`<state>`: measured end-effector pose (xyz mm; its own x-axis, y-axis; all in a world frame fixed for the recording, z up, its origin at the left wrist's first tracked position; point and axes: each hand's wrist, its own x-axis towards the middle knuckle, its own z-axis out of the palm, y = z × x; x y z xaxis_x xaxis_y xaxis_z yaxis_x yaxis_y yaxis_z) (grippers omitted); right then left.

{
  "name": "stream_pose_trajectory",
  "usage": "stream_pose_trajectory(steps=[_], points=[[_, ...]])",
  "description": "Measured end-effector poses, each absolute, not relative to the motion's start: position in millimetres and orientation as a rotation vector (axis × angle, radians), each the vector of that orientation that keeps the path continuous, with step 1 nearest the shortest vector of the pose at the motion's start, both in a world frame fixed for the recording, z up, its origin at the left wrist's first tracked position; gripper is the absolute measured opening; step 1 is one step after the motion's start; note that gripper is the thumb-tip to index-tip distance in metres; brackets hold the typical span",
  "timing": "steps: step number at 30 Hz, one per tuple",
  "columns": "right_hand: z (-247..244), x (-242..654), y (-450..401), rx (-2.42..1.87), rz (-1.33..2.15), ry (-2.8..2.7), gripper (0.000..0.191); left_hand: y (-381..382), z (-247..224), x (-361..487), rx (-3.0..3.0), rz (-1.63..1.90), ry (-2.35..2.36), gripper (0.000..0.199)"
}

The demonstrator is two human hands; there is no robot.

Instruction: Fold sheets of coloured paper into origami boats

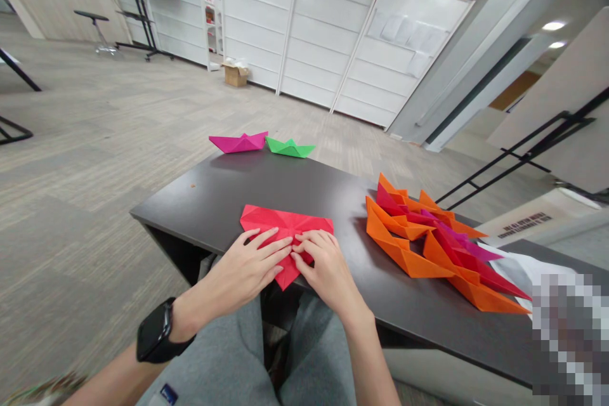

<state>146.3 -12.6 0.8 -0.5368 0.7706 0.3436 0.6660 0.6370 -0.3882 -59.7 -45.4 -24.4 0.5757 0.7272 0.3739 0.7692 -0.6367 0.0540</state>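
A partly folded sheet of red paper (pixel 285 219) lies at the near edge of the dark table, with a wide band along its far side and a point toward me. My left hand (pixel 252 266), a black watch on its wrist, rests on the paper's left half with fingers stretched out. On the right half, my right hand (pixel 323 260) has its fingers bent and its thumb close to them, pinching the paper near the middle. The fingertips of both hands almost meet there. Parts of the folds are hidden beneath my fingers.
At the table's (pixel 190 219) far edge stand a magenta paper boat (pixel 242 143) and a green paper boat (pixel 290 148). Several orange and red paper boats (pixel 409 254) cluster on the right, beside a white sheet (pixel 518 266). The right corner is pixelated.
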Motion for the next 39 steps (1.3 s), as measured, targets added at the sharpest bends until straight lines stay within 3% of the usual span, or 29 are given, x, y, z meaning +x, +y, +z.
stream_pose_trajectory(steps=[2, 6, 9, 13, 18, 20, 23, 26, 32, 39], points=[[-3.3, 148.1, -10.5, -1.138, 0.255, -2.337, 0.016, -45.0, -24.9, -59.8, -2.680, -0.572, -1.276, 0.035], [-9.2, 150.4, -9.6, -1.242, 0.091, -2.317, 0.057, -44.9, -25.4, -60.5, -2.676, -0.578, -1.232, 0.034], [-8.7, 149.1, -11.4, -1.295, 0.054, -2.318, 0.072, -45.1, -24.8, -61.2, -2.682, -0.555, -1.214, 0.036], [-2.5, 146.2, -15.5, -1.318, -0.010, -2.259, 0.068, -45.0, -23.0, -60.5, -2.695, -0.538, -1.253, 0.037], [2.5, 146.3, -18.5, -1.224, 0.013, -2.305, 0.026, -45.2, -22.7, -57.2, -2.671, -0.540, -1.247, 0.035], [1.5, 147.2, -18.7, -1.185, 0.082, -2.338, 0.021, -46.1, -22.6, -56.0, -2.644, -0.539, -1.215, 0.034], [-2.4, 148.0, -18.6, -1.148, 0.158, -2.364, 0.025, -48.1, -20.4, -56.0, -2.550, -0.633, -1.206, 0.031], [-5.4, 147.2, -18.2, -1.110, 0.187, -2.403, 0.027, -48.3, -16.9, -59.2, -2.451, -0.734, -1.304, 0.043], [-5.5, 154.6, -19.2, -1.173, 0.241, -2.456, 0.031, -45.1, -15.9, -73.3, -2.635, -0.535, -1.388, 0.048], [-13.8, 191.2, -50.4, -1.398, 0.267, -2.447, 0.057, -46.3, -10.8, -96.9, -2.654, -0.482, -1.487, 0.058]])
